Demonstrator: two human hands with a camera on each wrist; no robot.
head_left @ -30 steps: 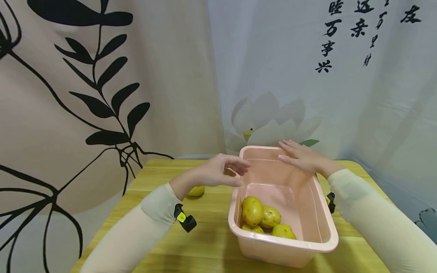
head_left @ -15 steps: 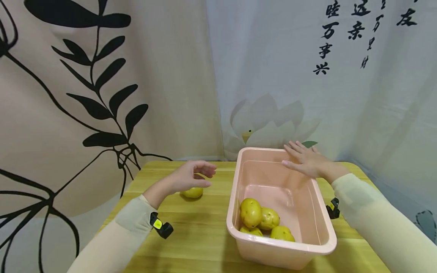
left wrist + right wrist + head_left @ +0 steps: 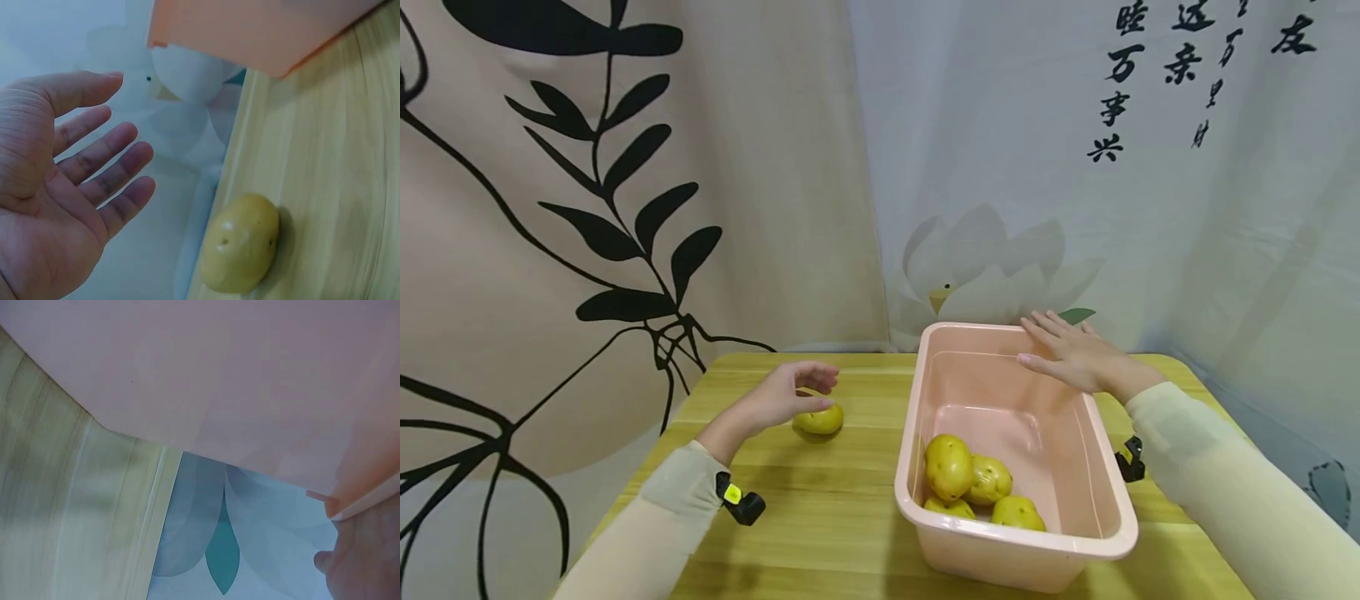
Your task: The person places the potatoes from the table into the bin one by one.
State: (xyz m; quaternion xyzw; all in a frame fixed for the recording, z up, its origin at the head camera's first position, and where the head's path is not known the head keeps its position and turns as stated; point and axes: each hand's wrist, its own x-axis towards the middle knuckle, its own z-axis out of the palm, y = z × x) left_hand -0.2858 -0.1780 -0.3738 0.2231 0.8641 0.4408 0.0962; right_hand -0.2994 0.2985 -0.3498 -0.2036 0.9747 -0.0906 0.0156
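A pink plastic tub [image 3: 1022,546] stands on the wooden table, with several yellow potatoes [image 3: 949,467] lying at its near end. My right hand [image 3: 1071,354] rests over the tub's far right corner, fingers straight; the right wrist view shows just part of this hand [image 3: 365,556] by the rim. Left of the tub, one more potato [image 3: 820,419] lies on the table. My left hand [image 3: 782,396] hovers right above and beside it, fingers loosely bent and holding nothing. In the left wrist view the palm of this hand [image 3: 69,169] shows bare, apart from the potato [image 3: 240,244].
The wooden table [image 3: 820,517] ends at a back edge close behind the tub. Behind it hangs a pale curtain [image 3: 790,167] with printed leaves and writing. A small black camera [image 3: 741,504] is strapped to the left wrist.
My left hand has moved left from the tub's rim to the lone potato on the table. My right hand has stayed at the tub's corner, with its fingers slightly more spread.
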